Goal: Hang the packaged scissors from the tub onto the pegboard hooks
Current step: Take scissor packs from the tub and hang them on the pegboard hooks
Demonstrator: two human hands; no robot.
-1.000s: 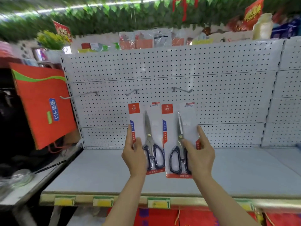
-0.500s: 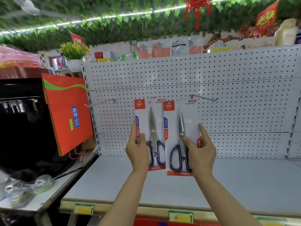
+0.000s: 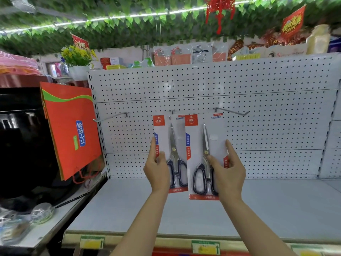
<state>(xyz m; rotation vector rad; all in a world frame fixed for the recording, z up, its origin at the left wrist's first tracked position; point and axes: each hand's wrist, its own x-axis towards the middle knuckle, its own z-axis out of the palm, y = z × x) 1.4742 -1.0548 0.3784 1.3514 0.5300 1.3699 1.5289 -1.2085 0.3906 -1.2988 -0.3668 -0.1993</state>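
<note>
The pegboard (image 3: 258, 130) looks like matt white-painted sheet metal, punched with small round holes. On it, 3 hooks (image 3: 230, 111) are thin bare wire with a dull metallic sheen. In front of the pegboard, 2 scissor packs (image 3: 214, 133) have smooth white card backs with red printed corners; the blades (image 3: 205, 139) are polished, glossy steel with a brass-coloured pivot, the handles (image 3: 199, 179) shiny black plastic. Below the pegboard, the shelf (image 3: 276, 209) is smooth, matt pale grey. Left of the pegboard hangs a red paper bag (image 3: 70, 126), slightly satin.
</note>
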